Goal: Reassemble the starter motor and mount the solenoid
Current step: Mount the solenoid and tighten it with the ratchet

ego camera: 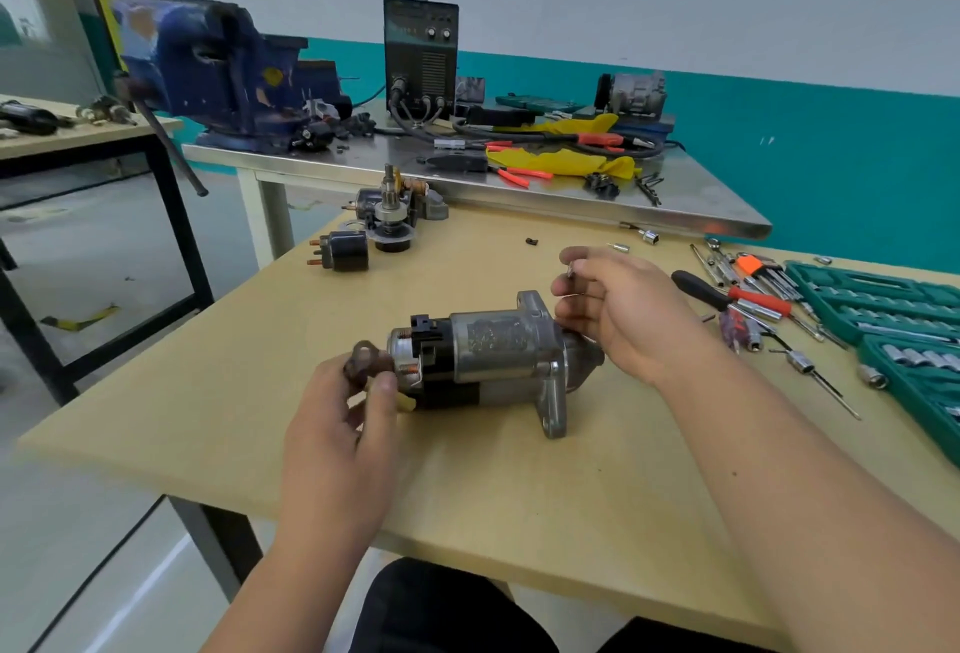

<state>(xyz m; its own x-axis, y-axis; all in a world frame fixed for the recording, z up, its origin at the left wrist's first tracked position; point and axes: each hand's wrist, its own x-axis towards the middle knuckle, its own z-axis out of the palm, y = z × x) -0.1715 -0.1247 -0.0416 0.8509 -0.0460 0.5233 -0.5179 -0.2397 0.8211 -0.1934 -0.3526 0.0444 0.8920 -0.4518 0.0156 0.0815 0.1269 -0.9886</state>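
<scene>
The starter motor [493,356] looks heavy and rigid; best gripped round its housing. The left hand [343,424] pinches a brown terminal piece [363,361], the right hand [618,314] a small screw [570,269].

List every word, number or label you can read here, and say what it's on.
No text can be read.
Starter motor: a grey label patch on the housing, blurred.
Black machine on the steel bench: panel markings too small.
Blue vise: a yellow mark, unreadable.
Green socket case: no print legible.
</scene>
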